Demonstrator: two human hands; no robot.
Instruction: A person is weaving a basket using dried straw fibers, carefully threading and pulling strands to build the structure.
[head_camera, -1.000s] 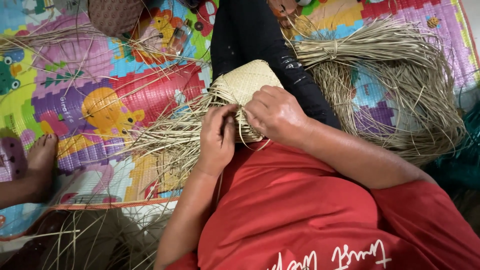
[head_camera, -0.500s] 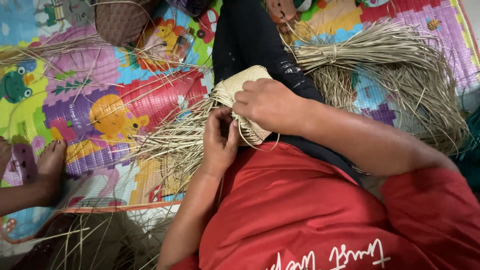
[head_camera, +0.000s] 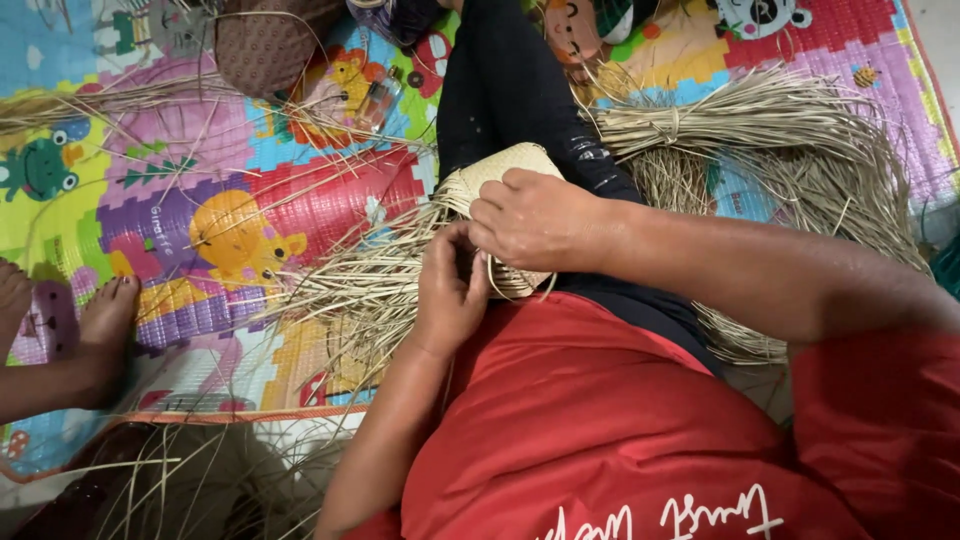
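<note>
The right hand (head_camera: 535, 220) lies flat over the small pale woven straw mat (head_camera: 500, 180), fingers closed on its near edge. The mat rests on the black-trousered leg (head_camera: 510, 90), with its long axis running from near left to far right. Its loose straw strands (head_camera: 360, 285) fan out leftward over the colourful foam play mat (head_camera: 150, 230). The left hand (head_camera: 450, 290) pinches strands at the mat's near-left edge. A tied bundle of dry straw (head_camera: 760, 130) lies to the right.

One head-worn camera looks steeply down, close over the lap and mat (head_camera: 200, 200).
</note>
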